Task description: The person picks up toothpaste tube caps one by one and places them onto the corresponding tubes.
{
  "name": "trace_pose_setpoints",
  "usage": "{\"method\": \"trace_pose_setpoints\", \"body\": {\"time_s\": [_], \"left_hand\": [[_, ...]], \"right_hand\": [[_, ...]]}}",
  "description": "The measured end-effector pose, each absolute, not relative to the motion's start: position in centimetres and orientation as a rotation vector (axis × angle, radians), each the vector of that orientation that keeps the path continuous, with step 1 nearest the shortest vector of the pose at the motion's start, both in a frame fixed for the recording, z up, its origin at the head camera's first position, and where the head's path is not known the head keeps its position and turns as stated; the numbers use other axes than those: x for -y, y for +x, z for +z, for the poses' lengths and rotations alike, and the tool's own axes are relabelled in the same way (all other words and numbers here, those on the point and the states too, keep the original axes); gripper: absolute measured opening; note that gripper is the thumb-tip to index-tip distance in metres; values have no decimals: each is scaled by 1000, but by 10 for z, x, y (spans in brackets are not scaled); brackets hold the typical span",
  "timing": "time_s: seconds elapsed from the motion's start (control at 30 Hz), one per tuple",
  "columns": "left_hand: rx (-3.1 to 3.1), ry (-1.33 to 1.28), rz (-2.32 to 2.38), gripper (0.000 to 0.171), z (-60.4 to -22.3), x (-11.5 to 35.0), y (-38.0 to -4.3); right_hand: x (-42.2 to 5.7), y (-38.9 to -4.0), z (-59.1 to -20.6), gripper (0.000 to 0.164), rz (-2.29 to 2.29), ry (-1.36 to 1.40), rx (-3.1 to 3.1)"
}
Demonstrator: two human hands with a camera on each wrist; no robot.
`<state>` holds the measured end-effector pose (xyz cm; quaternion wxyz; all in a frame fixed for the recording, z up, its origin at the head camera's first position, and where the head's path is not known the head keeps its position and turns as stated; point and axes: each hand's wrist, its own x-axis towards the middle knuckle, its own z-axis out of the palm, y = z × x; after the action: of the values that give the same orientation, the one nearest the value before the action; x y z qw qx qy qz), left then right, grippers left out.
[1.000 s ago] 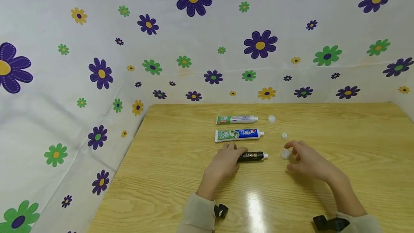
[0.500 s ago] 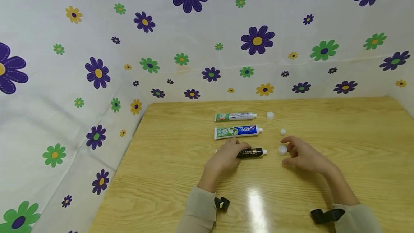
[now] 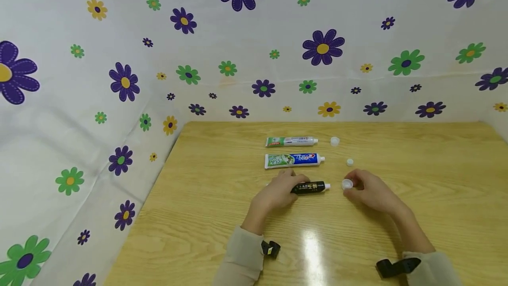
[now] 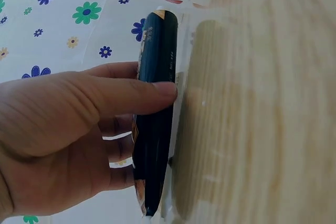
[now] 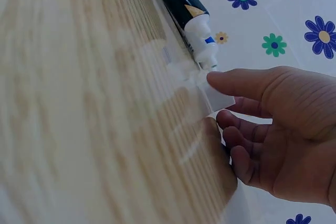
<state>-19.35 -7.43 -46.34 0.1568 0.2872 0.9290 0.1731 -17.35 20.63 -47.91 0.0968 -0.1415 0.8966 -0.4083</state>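
My left hand [image 3: 278, 192] grips a black toothpaste tube [image 3: 311, 188] with gold lettering, thumb on one side and fingers on the other. The tube lies level, close over the table, its uncapped white nozzle [image 3: 327, 186] pointing right. Part of its body is hidden under the hand. To the right of that nozzle, my right hand [image 3: 369, 192] pinches a white cap [image 3: 347, 184] between thumb and index finger. In the right wrist view the cap [image 5: 219, 98] shows below the thumb, near the tube's nozzle. The other right fingers are curled in.
Behind the black tube lie a green-and-blue toothpaste tube [image 3: 293, 160] and a green-and-white one [image 3: 291, 141], both uncapped. A small white cap [image 3: 349, 162] and a larger one [image 3: 335, 141] lie to their right. A flowered cloth [image 3: 278, 74] rises behind the wooden table [image 3: 210, 215].
My right hand has moved slightly left and its thumb and index finger have closed on the cap. My left hand stays on the black tube.
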Motion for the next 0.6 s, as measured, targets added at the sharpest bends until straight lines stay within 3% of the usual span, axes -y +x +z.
{"method": "trace_pose_setpoints", "body": {"time_s": [0.23,0.6], "left_hand": [[-2649,839,622,52,-456,82,-193],[-2769,905,668,54,-416,84,-188]], "right_hand": [[-204,-169,-475,34,-1260,-363,-2648],[-199,-166,-438,36,-1348,-450,-2790]]}}
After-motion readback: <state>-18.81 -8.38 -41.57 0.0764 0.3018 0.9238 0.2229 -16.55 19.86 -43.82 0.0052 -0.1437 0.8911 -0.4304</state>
